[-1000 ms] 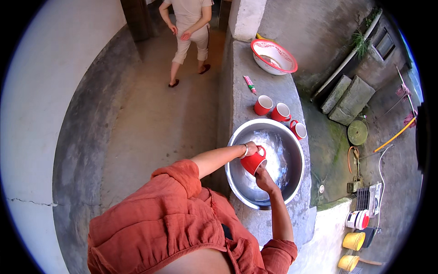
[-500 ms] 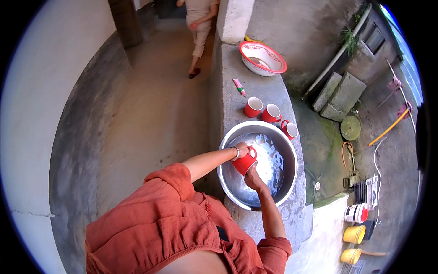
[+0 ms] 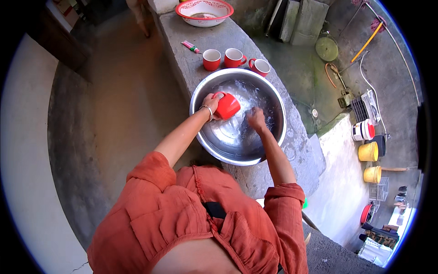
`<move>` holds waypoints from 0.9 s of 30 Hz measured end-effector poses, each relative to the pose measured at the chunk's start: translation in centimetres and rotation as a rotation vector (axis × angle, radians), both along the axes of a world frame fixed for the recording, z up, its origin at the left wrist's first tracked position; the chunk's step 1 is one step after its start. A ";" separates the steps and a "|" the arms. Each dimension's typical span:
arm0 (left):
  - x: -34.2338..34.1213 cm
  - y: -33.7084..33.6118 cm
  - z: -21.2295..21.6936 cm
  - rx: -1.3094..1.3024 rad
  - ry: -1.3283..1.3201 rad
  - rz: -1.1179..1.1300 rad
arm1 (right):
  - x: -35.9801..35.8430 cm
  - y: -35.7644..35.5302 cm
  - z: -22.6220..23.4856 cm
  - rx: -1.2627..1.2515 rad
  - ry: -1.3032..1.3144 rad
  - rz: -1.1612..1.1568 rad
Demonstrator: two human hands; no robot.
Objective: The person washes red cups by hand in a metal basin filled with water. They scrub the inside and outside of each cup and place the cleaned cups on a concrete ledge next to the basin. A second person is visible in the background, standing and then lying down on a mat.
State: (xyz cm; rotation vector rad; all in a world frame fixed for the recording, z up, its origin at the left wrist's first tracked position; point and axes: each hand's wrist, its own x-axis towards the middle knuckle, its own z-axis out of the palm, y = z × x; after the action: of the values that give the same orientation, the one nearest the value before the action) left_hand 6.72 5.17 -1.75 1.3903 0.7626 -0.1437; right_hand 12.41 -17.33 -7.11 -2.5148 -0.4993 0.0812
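Observation:
A wide metal basin [image 3: 197, 130] with water in it stands on the concrete ledge in front of me. My left hand [image 3: 211, 103] is closed round a red mug [image 3: 228, 107], which it holds tipped over the basin's left half. Just right of the mug, my right hand [image 3: 257, 118] is low over the water with its fingers curled down; whatever they hold, if anything, is hidden. Past the far rim stand three more red mugs with white insides: a left one [image 3: 211, 60], a middle one [image 3: 233, 58] and a tilted right one [image 3: 260, 67].
A pink and green tube [image 3: 190, 46] lies on the concrete ledge [image 3: 182, 34], near a red-rimmed white enamel basin [image 3: 223, 21]. Below the ledge on the right are a drain [image 3: 315, 113], yellow buckets [image 3: 368, 152] and a crate. Another person's leg [image 3: 139, 18] shows far left.
My right hand has come out of the mug and moved away to its right. The left hand has turned the mug over. My view has shifted, and the other person has walked farther off.

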 end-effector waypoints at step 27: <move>-0.9 0.6 2.9 0.675 -0.054 -0.956 | -1.9 6.3 4.5 0.562 0.223 -0.327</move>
State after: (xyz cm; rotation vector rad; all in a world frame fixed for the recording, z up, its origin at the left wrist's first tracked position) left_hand 5.77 5.77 1.19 2.3134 0.0169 -0.6292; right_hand 10.52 -10.99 -2.60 -1.9706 -0.0050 0.0811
